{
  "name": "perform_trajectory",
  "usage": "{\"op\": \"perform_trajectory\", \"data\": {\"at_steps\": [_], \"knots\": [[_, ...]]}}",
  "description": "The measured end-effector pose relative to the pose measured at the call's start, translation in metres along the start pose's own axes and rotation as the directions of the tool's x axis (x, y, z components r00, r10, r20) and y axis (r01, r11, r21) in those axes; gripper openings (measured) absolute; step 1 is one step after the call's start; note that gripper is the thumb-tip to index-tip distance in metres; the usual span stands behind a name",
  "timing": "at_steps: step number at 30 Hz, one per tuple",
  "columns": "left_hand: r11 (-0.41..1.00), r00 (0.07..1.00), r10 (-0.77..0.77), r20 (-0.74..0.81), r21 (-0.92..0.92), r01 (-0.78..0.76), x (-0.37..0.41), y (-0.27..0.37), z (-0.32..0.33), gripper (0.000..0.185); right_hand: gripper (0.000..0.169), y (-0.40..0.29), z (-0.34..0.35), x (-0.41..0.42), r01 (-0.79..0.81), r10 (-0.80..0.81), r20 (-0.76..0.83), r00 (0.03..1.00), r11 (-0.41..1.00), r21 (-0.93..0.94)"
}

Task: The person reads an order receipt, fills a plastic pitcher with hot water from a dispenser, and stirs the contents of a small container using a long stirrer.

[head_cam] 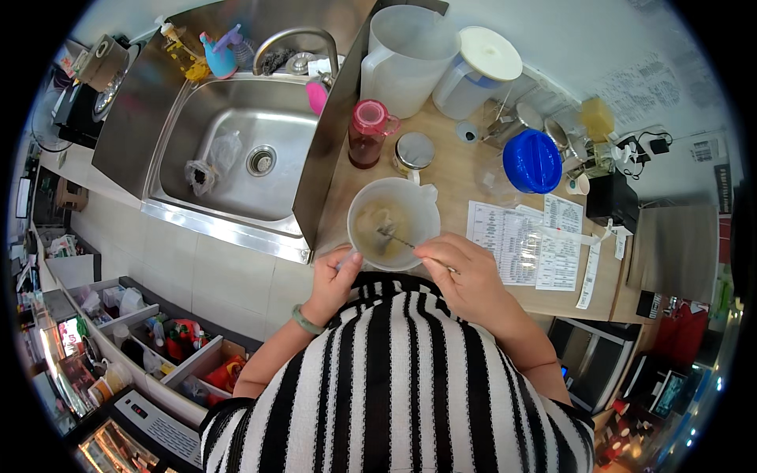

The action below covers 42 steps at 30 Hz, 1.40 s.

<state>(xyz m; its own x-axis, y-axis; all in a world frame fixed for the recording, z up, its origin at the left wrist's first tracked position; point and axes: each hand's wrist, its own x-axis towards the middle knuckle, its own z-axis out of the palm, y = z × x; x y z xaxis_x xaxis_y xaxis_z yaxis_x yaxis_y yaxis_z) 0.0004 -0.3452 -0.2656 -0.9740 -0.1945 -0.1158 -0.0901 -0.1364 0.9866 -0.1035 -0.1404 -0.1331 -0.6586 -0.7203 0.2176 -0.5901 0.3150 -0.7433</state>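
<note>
A translucent white plastic pitcher [424, 219] stands at the counter's near edge, close to my body. Cloudy yellowish liquid [402, 222] lies in its bottom, with paler matter in it. My left hand [337, 275] grips the pitcher's handle at the lower left. In my right hand [461, 269] is a long-handled metal spoon [402, 239] with a twisted shaft, slanting over the rim. Its bowl dips into the liquid and is partly hidden there. Just beyond the pitcher sits a glass jar [414, 151] with a metal lid.
A steel sink [195, 136] holding clear plastic bags lies left behind a steel partition [331, 130]. Behind the pitcher stand a red-lidded bottle [368, 133], a large jug [408, 65] and a white-lidded jug [473, 77]. Printed sheets [502, 248] and a blue-lidded container [532, 161] are right.
</note>
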Motion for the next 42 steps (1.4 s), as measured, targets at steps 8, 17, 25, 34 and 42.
{"op": "perform_trajectory", "data": {"at_steps": [8, 17, 25, 34, 42], "knots": [[0.995, 0.999, 0.048, 0.001, 0.093, -0.047, 0.003, 0.006, 0.000, 0.039, 0.014, 0.027, 0.014, 0.006, 0.057, -0.063, -0.083, 0.995, 0.995, -0.079], [0.993, 0.997, 0.076, -0.011, 0.090, -0.075, 0.005, 0.004, 0.002, 0.037, 0.017, 0.032, 0.011, 0.004, 0.131, -0.141, -0.108, 0.984, 0.987, -0.093], [0.994, 0.997, 0.067, -0.028, 0.086, -0.064, 0.004, 0.002, 0.002, 0.038, 0.015, 0.007, -0.014, 0.001, 0.067, -0.086, -0.148, 0.985, 0.989, -0.130], [0.994, 0.997, 0.062, -0.046, 0.093, -0.058, 0.004, 0.003, 0.004, 0.042, 0.010, 0.027, 0.012, 0.004, 0.087, -0.058, -0.211, 0.976, 0.988, 0.127], [0.992, 0.996, 0.080, -0.046, 0.100, -0.075, 0.004, -0.002, 0.004, 0.044, 0.009, 0.025, -0.005, -0.002, -0.020, 0.024, -0.064, 0.998, 0.998, 0.056]]}}
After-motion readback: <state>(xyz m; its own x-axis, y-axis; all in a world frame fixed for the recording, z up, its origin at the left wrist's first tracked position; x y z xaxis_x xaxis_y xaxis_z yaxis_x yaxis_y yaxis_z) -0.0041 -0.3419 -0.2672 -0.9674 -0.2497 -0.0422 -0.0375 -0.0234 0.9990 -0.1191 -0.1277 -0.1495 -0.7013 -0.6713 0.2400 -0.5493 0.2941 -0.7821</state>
